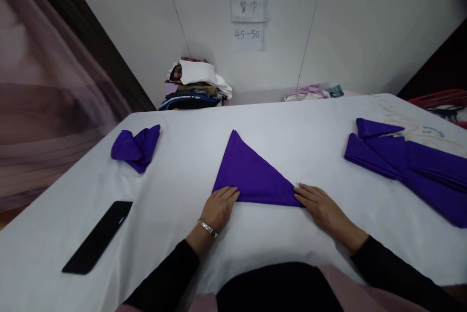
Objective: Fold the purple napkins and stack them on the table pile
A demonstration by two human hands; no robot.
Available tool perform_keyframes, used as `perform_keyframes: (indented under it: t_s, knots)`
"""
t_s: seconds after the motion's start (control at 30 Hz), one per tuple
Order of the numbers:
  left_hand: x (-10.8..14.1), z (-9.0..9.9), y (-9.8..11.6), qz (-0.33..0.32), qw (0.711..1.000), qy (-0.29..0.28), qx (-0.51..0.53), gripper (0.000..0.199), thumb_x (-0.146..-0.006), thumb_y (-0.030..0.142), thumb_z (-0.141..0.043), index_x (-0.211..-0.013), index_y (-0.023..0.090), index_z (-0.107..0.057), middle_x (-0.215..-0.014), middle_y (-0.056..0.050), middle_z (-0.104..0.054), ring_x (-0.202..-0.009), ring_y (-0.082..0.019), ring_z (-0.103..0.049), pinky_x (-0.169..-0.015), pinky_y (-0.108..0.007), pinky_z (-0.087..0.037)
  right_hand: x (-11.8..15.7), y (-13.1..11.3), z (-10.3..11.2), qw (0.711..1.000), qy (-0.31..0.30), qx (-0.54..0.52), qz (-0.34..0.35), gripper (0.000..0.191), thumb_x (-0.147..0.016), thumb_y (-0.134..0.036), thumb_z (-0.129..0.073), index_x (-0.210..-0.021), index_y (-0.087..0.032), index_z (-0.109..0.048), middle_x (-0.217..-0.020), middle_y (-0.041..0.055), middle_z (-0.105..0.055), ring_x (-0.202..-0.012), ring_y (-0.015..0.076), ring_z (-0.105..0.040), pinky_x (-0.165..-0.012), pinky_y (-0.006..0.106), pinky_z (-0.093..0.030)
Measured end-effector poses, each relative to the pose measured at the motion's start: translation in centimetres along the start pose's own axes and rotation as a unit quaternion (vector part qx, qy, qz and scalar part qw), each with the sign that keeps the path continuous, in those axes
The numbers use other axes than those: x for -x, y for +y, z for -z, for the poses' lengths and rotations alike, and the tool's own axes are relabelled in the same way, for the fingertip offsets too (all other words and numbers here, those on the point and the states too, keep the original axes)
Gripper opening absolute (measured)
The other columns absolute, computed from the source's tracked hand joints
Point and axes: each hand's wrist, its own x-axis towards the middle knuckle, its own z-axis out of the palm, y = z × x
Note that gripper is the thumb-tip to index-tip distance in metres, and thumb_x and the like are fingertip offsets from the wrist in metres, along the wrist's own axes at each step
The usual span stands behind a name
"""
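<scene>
A purple cloth napkin [251,171], folded into a triangle, lies flat on the white-covered table in front of me. Its point faces away and its straight edge lies toward me. On its near left corner rest the fingers of my left hand [220,207], stretched out and lying flat; a silver bracelet circles that wrist. My right hand [321,205] touches the right corner with its fingers extended across the tip. Both thumbs are mostly hidden from view.
A crumpled purple cloth [136,149] and a black phone [98,236] lie to the left on the white tablecloth [175,156]. Folded purple cloths [412,161] lie at right. Beyond the table's far edge are piled fabrics [197,83] and a wall with paper signs [250,6].
</scene>
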Motion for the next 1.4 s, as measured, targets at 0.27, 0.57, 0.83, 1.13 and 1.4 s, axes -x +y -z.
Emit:
perform_keyframes:
  t_s: [0.27, 0.57, 0.83, 1.13, 1.4]
  knots:
    - [0.2, -0.2, -0.6, 0.022, 1.0, 0.013, -0.018, 0.034, -0.083, 0.009, -0.044, -0.109, 0.019, -0.064, -0.111, -0.005, -0.067, -0.1, -0.023, -0.061, -0.082, -0.037, -0.05, -0.5, -1.1, 1.0, 0.999, 0.038, -0.003, 0.01, 0.039, -0.089, -0.01, -0.042, -0.125, -0.022, -0.052, -0.124, 0.0079, -0.057, -0.122, 0.0238, -0.045, -0.095, 0.047, -0.04]
    - [-0.1, 0.2, -2.6, 0.091, 0.995, -0.036, -0.015, 0.038, -0.081, 0.006, -0.042, -0.11, 0.017, -0.063, -0.116, -0.007, -0.064, -0.106, -0.024, -0.059, -0.086, -0.039, -0.05, -1.6, -1.1, 0.8, 0.999, 0.043, -0.015, 0.007, 0.036, -0.087, -0.01, -0.043, -0.116, -0.022, -0.06, -0.111, 0.0103, -0.063, -0.106, 0.0253, -0.054, -0.085, 0.046, -0.045]
    - [0.4, 0.1, -4.2, 0.12, 0.991, -0.051, -0.019, 0.046, -0.077, 0.001, -0.04, -0.115, 0.015, -0.06, -0.124, -0.009, -0.059, -0.113, -0.025, -0.054, -0.088, -0.04, -0.049, -1.6, -1.6, 1.1, 1.0, 0.011, -0.014, -0.004, 0.038, -0.088, -0.012, -0.043, -0.121, -0.024, -0.057, -0.105, 0.0094, -0.061, -0.099, 0.0236, -0.053, -0.084, 0.042, -0.044]
    - [1.3, 1.5, -4.1, 0.099, 0.995, 0.021, 0.012, 0.045, -0.074, 0.005, -0.049, -0.118, 0.016, -0.055, -0.118, -0.01, -0.061, -0.105, -0.023, -0.056, -0.088, -0.037, -0.048, -0.9, -1.6, 0.5, 0.999, 0.024, 0.002, -0.024, 0.034, -0.088, -0.012, -0.041, -0.114, -0.02, -0.061, -0.1, 0.0102, -0.062, -0.094, 0.0225, -0.054, -0.079, 0.039, -0.045]
    - [1.9, 2.4, -3.9, 0.1, 0.995, 0.025, 0.008, 0.019, -0.083, 0.012, -0.048, -0.086, 0.02, -0.065, -0.086, -0.005, -0.066, -0.08, -0.018, -0.057, -0.071, -0.031, -0.048, -0.7, -1.4, 0.2, 0.999, 0.038, -0.007, -0.019, 0.032, -0.088, -0.014, -0.041, -0.111, -0.019, -0.063, -0.099, 0.0096, -0.063, -0.091, 0.0227, -0.058, -0.077, 0.039, -0.047]
